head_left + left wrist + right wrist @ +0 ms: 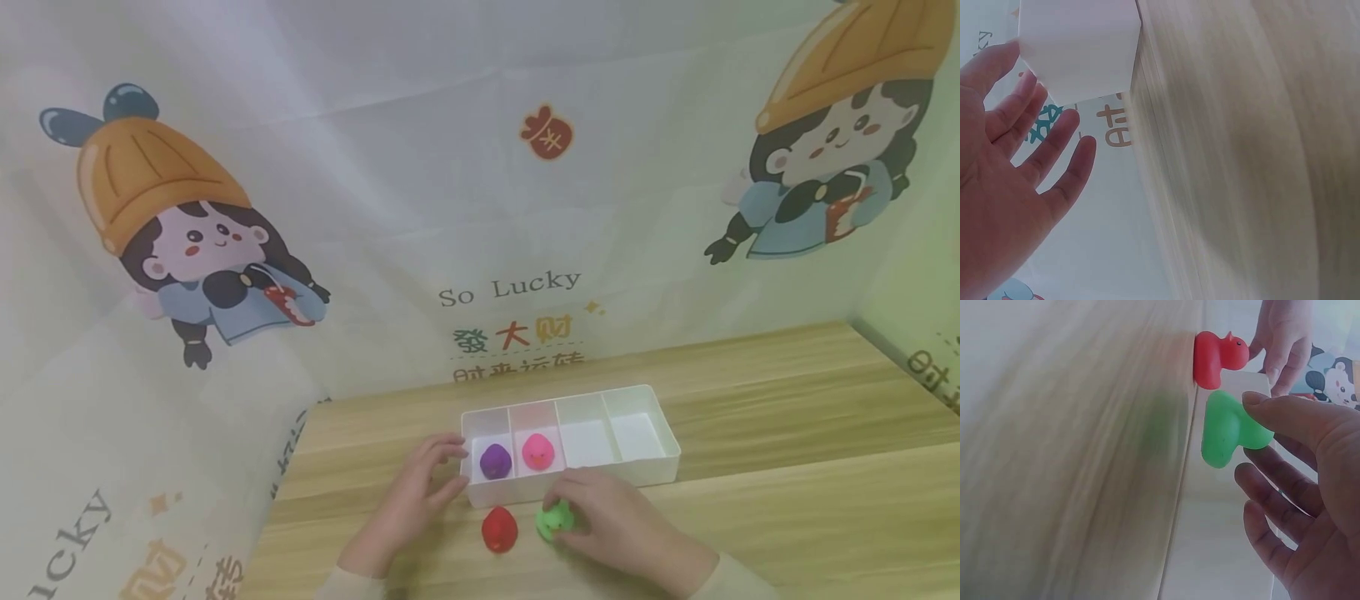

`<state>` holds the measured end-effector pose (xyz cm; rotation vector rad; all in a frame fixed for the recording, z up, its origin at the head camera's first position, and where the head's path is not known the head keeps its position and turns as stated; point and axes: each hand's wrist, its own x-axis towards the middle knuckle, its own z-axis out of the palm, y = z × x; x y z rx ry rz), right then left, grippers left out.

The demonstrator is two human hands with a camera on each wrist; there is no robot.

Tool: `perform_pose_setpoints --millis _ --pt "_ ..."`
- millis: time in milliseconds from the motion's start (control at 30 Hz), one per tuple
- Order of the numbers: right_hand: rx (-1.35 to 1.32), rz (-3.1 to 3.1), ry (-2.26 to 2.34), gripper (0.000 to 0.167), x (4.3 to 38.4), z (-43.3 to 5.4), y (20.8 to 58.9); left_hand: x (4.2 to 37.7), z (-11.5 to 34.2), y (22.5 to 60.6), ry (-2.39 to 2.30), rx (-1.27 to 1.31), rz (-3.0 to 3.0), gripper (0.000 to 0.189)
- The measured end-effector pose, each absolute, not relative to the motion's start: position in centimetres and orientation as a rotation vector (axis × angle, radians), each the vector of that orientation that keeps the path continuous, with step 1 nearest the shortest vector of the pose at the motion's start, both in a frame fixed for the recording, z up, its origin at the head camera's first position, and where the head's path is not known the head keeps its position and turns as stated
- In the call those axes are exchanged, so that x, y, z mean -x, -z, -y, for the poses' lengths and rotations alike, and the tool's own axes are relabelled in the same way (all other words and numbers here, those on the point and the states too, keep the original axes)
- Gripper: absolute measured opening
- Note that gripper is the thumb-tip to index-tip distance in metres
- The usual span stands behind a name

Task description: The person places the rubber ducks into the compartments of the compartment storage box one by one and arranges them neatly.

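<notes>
My right hand [615, 521] pinches a green toy duck [553, 522] by the head, between thumb and fingers, just in front of a white divided box [570, 486]. In the right wrist view the green duck [1225, 428] is tilted and looks slightly off the table. At the box's left end is my left hand [420, 487], fingers extended and touching or nearly touching the wall; the left wrist view shows the thumb against the box corner [1082, 53]. A red toy duck [499, 530] stands on the table left of the green one.
A purple duck [496, 462] sits in the box's leftmost compartment, and a pink duck [537, 452] in the one beside it. The two right compartments hold nothing. Behind the wooden table [795, 400] hangs a printed cloth [390, 208].
</notes>
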<state>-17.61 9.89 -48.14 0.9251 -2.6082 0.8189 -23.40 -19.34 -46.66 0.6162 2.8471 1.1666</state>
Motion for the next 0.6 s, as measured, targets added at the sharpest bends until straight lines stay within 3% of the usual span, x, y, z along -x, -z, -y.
perform_pose_setpoints --millis 600 --pt "-0.884 2.558 -0.792 0.03 17.94 -9.67 47.89 23.41 19.51 46.86 -1.147 -0.636 -2.865 0.031"
